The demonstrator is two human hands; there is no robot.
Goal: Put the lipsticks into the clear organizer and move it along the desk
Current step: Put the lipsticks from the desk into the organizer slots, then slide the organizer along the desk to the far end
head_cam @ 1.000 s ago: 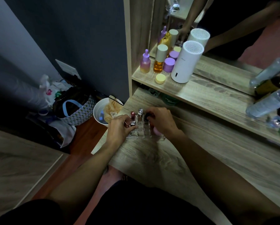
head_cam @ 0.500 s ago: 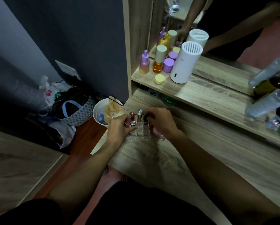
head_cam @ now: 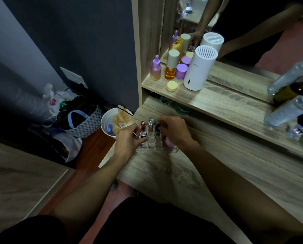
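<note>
Nothing much is moving since a moment ago: both hands are staying on the clear organizer (head_cam: 152, 143), which is sitting near the left end of the desk (head_cam: 164, 173). The left hand (head_cam: 127, 140) is curling its fingers around a lipstick (head_cam: 143, 134) at the organizer's left side. The right hand (head_cam: 175, 131) is pinching a dark lipstick (head_cam: 158, 127) at the back row, beside a silver lipstick (head_cam: 151, 122) and a red lipstick (head_cam: 143, 125) standing up.

Organizer (head_cam: 151, 144) sides hidden under both hands; right hand (head_cam: 176, 132) grip unreadable; bottles (head_cam: 287, 110) cut off right.
</note>
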